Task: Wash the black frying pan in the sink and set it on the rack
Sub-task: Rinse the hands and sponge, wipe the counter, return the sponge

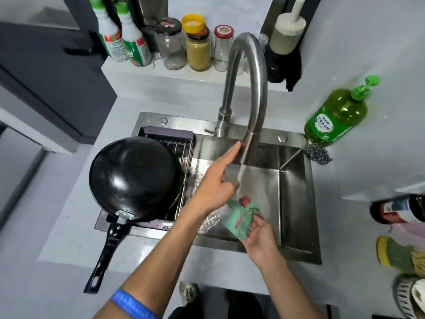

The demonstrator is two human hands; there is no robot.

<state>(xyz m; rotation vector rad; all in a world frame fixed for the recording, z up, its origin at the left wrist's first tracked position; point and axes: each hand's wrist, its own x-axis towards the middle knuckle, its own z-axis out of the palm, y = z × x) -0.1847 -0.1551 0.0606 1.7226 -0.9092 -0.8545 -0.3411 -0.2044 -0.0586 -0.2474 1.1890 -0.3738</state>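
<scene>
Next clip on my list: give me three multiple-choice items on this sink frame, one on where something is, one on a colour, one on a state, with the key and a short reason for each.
1. Where does the black frying pan lie?
A. in the sink basin under the faucet
B. upside down on the rack, at the sink's left end
C. on the shelf among the jars

2. What colour is the cloth gripped by the right hand?
A. green
B. yellow
C. white

3. What is the faucet's state?
A. off
B. running
C. hidden

Key: 1 B, its domed underside faces up over the rack bars; 2 A, the cloth is green with red marks; 3 B, a stream falls from the spout where the left hand's forefinger touches it.
</scene>
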